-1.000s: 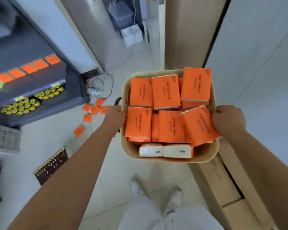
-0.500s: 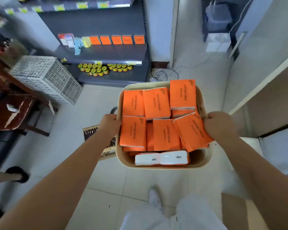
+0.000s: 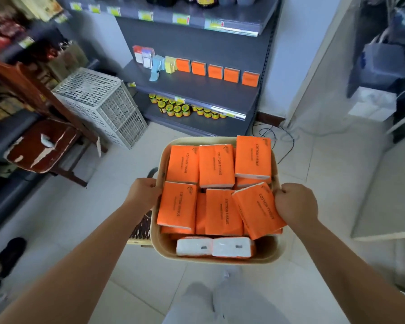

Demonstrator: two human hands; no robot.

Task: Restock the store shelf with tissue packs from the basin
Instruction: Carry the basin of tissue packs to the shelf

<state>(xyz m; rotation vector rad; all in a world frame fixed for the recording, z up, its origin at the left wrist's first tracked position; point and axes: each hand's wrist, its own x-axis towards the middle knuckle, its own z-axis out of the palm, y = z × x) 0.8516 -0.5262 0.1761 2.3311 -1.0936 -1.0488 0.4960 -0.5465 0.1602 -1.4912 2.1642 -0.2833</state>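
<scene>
Right, both my hands are taken: my left hand (image 3: 143, 195) has its fingers curled over the left rim of the beige plastic basin (image 3: 265, 250). My right hand (image 3: 295, 205) is curled at the right rim, touching a tilted pack (image 3: 258, 211). Neither has a finger free. The orange cotton tissue packs (image 3: 216, 166) lie flat, filling the basin between my hands. The grey metal shelf (image 3: 197, 90) lies straight ahead, beyond the basin's far rim and well apart from it. Its row of orange packs (image 3: 215, 71) runs left to right across my line of approach. Neither hand looks clearly nearer, so I judge I must step closer and free one hand first.
</scene>
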